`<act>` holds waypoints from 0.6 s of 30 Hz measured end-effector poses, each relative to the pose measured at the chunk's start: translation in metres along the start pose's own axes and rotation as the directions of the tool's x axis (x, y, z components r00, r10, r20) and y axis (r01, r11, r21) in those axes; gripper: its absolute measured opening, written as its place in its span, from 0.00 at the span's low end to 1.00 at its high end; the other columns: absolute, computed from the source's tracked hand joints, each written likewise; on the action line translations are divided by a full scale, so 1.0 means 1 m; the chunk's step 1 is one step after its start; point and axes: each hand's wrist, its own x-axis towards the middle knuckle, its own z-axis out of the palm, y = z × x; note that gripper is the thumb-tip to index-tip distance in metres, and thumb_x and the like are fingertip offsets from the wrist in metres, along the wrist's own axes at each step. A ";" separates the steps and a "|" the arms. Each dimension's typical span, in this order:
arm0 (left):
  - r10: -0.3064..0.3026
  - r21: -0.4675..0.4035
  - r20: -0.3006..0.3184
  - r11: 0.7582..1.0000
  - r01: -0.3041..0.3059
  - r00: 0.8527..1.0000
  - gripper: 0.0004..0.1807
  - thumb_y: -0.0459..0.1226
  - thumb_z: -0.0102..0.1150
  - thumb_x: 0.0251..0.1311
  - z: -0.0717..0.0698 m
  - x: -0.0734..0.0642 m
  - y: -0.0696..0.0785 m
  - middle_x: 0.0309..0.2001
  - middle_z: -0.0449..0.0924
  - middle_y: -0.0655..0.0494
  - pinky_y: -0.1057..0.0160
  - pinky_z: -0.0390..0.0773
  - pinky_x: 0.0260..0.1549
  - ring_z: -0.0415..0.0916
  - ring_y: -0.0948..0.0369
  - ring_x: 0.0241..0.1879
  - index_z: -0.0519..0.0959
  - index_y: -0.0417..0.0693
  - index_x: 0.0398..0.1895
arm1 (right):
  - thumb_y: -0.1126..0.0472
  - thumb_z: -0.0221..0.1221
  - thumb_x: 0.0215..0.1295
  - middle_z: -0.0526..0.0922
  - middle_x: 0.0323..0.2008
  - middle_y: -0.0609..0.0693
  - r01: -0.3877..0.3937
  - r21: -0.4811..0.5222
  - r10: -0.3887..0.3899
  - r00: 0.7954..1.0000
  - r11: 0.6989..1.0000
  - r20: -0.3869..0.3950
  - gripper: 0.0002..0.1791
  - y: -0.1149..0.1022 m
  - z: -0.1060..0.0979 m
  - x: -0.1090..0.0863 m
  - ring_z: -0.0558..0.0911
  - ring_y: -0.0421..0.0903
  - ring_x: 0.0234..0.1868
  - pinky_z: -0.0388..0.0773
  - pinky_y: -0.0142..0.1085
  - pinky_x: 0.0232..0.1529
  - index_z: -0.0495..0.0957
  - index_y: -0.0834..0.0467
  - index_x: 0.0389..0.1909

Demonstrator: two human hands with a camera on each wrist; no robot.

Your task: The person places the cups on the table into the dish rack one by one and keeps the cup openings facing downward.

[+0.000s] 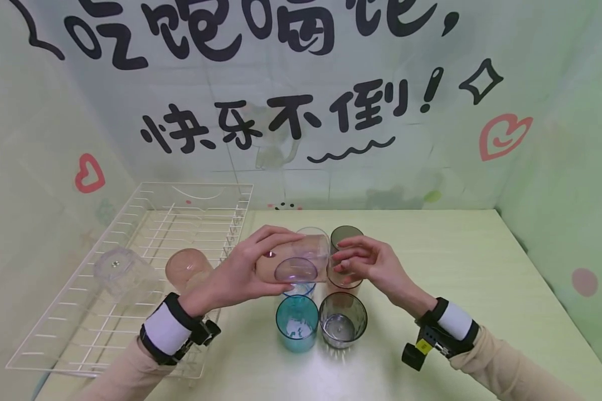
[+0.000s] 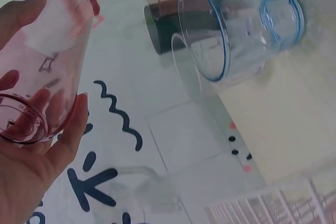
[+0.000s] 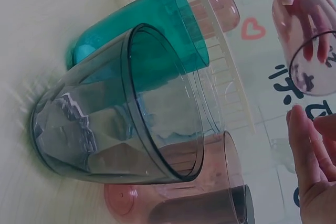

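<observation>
A see-through pink cup (image 1: 308, 249) lies sideways in my left hand (image 1: 236, 273), its mouth pointing right. The left thumb and fingers grip it round the base end, as the left wrist view shows. My right hand (image 1: 373, 267) hovers just beyond the rim, fingers loosely bent and holding nothing. In the right wrist view its fingertips (image 3: 297, 116) are apart from the cup. Below the hands stand a teal cup (image 1: 297, 323) and a grey cup (image 1: 343, 326), both upright. Behind them a blue-rimmed clear cup (image 2: 252, 22), another pink cup (image 3: 207, 166) and a dark cup (image 1: 346, 232) are partly hidden.
At the left a white wire rack (image 1: 150, 192) stands on the pale table (image 1: 446, 262). It holds a clear cup (image 1: 125, 273) and a pink cup (image 1: 185, 266), both upside down. A printed cloth wall (image 1: 361, 184) closes off the back.
</observation>
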 end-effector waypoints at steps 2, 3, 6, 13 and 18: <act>-0.013 0.022 -0.008 1.000 0.013 1.000 0.39 0.36 0.75 0.42 -0.006 -0.003 0.000 0.57 0.68 0.55 0.61 0.74 0.40 0.69 0.56 0.51 0.70 0.49 0.62 | 0.76 0.54 0.61 0.77 0.45 0.71 0.000 0.000 0.000 1.000 1.000 -0.003 0.20 0.001 -0.002 -0.001 0.84 0.49 0.38 0.78 0.47 0.35 0.67 0.75 0.55; -0.021 0.039 -0.014 0.999 0.022 1.000 0.39 0.36 0.75 0.41 -0.010 -0.005 0.001 0.56 0.68 0.55 0.60 0.75 0.39 0.68 0.57 0.51 0.71 0.49 0.61 | 0.76 0.54 0.61 0.76 0.45 0.72 -0.001 -0.002 0.001 1.000 1.000 -0.006 0.20 0.001 -0.003 -0.001 0.84 0.49 0.38 0.78 0.47 0.35 0.67 0.74 0.55; -0.041 0.082 -0.030 0.996 0.043 0.999 0.39 0.36 0.75 0.40 -0.020 -0.011 0.001 0.56 0.68 0.55 0.60 0.75 0.38 0.69 0.57 0.49 0.71 0.49 0.61 | 0.75 0.54 0.61 0.76 0.46 0.73 0.000 -0.021 -0.001 1.000 1.000 -0.018 0.19 0.003 -0.006 -0.002 0.83 0.53 0.38 0.78 0.47 0.35 0.68 0.73 0.54; -0.113 0.199 -0.044 0.973 0.119 0.993 0.40 0.36 0.76 0.38 -0.048 -0.025 0.005 0.56 0.69 0.56 0.59 0.76 0.36 0.70 0.56 0.48 0.71 0.51 0.61 | 0.76 0.55 0.61 0.78 0.44 0.70 -0.002 -0.045 -0.001 0.998 0.999 -0.059 0.20 0.007 -0.012 -0.004 0.83 0.51 0.37 0.78 0.46 0.35 0.67 0.75 0.55; -0.159 0.276 -0.042 0.947 0.164 0.986 0.41 0.34 0.77 0.36 -0.070 -0.038 0.010 0.55 0.69 0.54 0.60 0.77 0.34 0.71 0.55 0.46 0.72 0.51 0.61 | 0.75 0.54 0.61 0.78 0.43 0.70 -0.011 -0.054 0.007 0.996 0.998 -0.084 0.20 0.007 -0.015 -0.005 0.83 0.53 0.37 0.78 0.45 0.35 0.67 0.75 0.55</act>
